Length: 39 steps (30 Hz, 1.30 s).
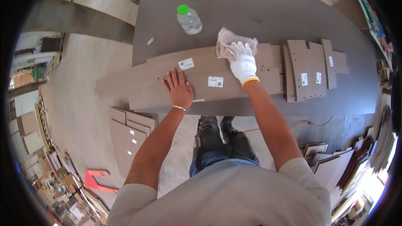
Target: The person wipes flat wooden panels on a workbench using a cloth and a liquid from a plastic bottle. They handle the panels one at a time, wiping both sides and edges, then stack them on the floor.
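Observation:
My left hand [179, 91], bare with a bracelet at the wrist, lies flat with its fingers spread on a long brown board [155, 94]. In a white knit glove, my right hand [243, 63] presses a crumpled pale pink rag [226, 41] against the far part of the boards. Its fingertips rest over the cloth, and the folds hide part of the grip. Between the hands, a white label [215, 82] is stuck on the board. Another label [186, 64] sits just beyond my left hand.
A clear bottle [191, 21] with a green cap stands on the grey tabletop [234, 0]. Shorter drilled boards [298, 71] lie to the right. More panels [125, 142] lean below the table's left side, near a red pallet jack [98, 180]. Stacked offcuts [339, 167] stand at lower right.

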Available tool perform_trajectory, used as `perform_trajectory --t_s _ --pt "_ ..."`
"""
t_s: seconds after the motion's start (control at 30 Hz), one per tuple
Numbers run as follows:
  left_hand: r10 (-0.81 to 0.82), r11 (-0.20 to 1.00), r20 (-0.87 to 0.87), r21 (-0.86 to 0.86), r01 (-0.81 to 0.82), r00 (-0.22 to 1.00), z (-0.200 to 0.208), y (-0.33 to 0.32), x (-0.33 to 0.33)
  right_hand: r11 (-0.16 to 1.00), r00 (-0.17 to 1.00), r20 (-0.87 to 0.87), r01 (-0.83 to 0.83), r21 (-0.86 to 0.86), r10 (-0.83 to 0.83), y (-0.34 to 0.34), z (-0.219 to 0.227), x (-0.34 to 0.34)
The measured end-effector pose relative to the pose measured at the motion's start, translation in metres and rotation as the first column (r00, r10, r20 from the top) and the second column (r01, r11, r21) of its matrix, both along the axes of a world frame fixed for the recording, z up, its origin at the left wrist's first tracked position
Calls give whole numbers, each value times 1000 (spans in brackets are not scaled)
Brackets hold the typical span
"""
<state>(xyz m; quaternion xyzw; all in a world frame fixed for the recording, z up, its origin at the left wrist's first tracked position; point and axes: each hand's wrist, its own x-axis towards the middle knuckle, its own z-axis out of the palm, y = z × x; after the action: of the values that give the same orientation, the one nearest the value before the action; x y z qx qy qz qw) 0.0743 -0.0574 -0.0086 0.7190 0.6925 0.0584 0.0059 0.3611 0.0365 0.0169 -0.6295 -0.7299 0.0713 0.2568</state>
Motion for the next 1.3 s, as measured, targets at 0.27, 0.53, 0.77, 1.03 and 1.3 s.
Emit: perform_trajectory --t_s 0.27,0.53,0.77,1.03,1.3 --pt "-488 854 38 -184 486 872 20 -25 43 976 976 -191 -138 -171 104 -193 46 40" --pt "-362 774 387 -382 505 848 73 22 20 234 249 -161 296 -926 -955 -369 32 67" --pt "-549 786 288 -142 602 784 49 85 8 353 3 -376 351 -867 -927 -358 5 52" --pt "-493 831 66 -258 493 867 44 114 44 510 -340 -488 26 -860 -804 -313 -11 16" --pt "-389 776 -25 -548 313 921 79 174 71 625 -428 -508 -194 -756 -747 -246 -6 -7"
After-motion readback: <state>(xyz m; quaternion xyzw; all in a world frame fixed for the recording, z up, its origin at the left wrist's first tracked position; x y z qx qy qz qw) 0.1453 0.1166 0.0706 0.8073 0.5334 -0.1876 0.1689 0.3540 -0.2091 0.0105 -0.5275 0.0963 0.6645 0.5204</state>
